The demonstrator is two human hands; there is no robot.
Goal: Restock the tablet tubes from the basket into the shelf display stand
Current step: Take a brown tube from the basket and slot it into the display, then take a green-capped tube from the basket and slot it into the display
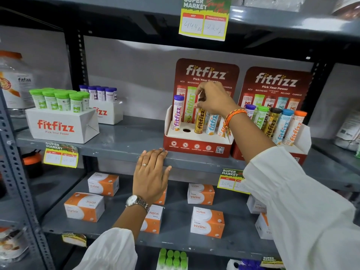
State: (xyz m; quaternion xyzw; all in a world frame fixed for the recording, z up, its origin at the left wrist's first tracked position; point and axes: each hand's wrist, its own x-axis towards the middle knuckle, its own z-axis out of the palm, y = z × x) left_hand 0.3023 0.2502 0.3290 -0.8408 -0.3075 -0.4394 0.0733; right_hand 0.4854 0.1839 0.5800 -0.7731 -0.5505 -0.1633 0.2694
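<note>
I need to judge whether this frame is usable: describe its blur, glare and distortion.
Head view: wide-angle bending bows the shelf edge and upright; glare streaks the top shelf; the right hand on the gold tube is slightly soft; the handwritten price tag is barely legible; edges are blurred.

Evenly and fairly brightly lit, apparently from overhead. Glare streaking the top shelf edge (272, 20) and washing out the handwriting on the price tag (204, 24). Deep shadow under that shelf and in the upper left corner. Sharp at the centre on the red display stand (196, 147). Soft and smeared at the borders, notably the jar (13, 80) at left. Strong wide-angle bending of shelf lines toward the edges.
</note>
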